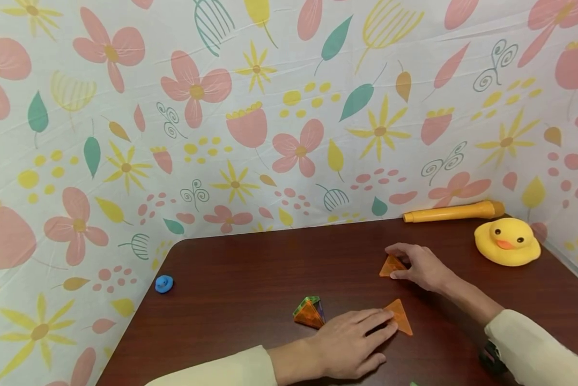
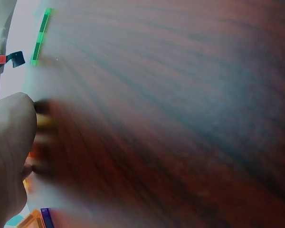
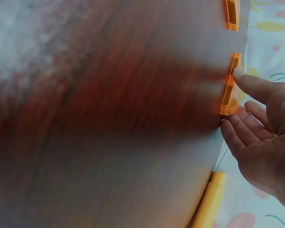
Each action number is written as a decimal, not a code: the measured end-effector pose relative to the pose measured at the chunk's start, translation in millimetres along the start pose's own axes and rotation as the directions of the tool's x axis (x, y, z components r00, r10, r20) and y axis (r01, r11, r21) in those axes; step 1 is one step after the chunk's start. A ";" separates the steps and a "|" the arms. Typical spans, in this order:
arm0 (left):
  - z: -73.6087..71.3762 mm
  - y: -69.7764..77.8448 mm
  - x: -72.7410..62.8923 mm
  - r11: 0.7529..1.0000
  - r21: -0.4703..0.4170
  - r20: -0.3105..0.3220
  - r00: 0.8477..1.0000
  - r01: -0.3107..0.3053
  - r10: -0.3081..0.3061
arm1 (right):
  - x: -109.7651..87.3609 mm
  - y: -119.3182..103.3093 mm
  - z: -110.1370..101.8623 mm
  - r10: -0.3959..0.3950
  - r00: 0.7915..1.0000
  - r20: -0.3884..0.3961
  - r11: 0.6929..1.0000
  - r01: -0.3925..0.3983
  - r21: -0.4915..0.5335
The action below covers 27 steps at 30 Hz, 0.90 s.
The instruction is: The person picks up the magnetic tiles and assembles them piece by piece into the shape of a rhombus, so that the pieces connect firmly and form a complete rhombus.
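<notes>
In my right hand [image 1: 423,266] is an orange translucent triangular tile [image 1: 390,265], pinched at its edges between thumb and fingers. The right wrist view shows this orange tile [image 3: 231,85] edge-on, thumb on one side and fingertips on the other. My left hand [image 1: 344,343] lies palm down with its fingers stretched out, fingertips at the edge of a second orange triangular tile [image 1: 401,318]. Left of that hand sits a small pyramid [image 1: 310,312] of joined tiles with orange, green and purple faces. The left hand's palm side is mostly hidden.
At the back right lie a yellow microphone-shaped toy [image 1: 453,212] and a yellow rubber duck [image 1: 508,242]. A small blue duck [image 1: 163,284] sits by the table's left edge. One green tile [image 2: 42,35] shows in the left wrist view. Flowered cloth [image 1: 298,107] hangs behind the brown table [image 1: 250,268].
</notes>
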<state>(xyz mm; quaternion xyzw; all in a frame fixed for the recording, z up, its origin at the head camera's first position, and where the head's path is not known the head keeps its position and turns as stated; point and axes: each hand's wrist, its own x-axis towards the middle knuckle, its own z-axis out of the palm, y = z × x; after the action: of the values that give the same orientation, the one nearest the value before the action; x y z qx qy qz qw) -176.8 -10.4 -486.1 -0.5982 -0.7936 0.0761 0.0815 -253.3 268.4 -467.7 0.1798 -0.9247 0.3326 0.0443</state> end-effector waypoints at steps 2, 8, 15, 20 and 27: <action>-0.2 -0.6 -1.9 1.000 -0.004 -0.003 1.000 0.007 -0.007 | -0.4 -1.1 0.9 -0.006 1.000 -0.007 1.000 0.006 -0.005; -0.8 -2.4 -6.3 0.999 -0.027 -0.012 0.999 0.037 -0.038 | -1.1 -3.8 1.3 -0.014 1.000 -0.010 1.000 0.014 -0.019; -1.3 -5.4 -8.7 0.993 -0.094 -0.007 0.997 0.073 -0.074 | -1.3 -3.3 2.0 -0.025 1.000 -0.012 0.999 0.025 -0.026; 1.7 -6.0 -8.6 0.994 -0.078 -0.053 0.996 0.074 -0.078 | -0.9 -3.4 2.7 -0.020 1.000 -0.017 0.999 0.020 -0.026; 3.9 -6.7 -9.4 0.997 -0.059 -0.043 0.997 0.055 -0.058 | -0.7 -4.2 1.3 -0.016 1.000 -0.017 1.000 0.016 -0.021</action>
<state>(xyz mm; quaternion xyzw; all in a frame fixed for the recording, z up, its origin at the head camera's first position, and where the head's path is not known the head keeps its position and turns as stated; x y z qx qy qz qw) -181.4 -21.4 -488.7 -0.5791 -0.8100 0.0373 0.0842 -251.0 264.8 -466.3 0.1840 -0.9262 0.3242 0.0569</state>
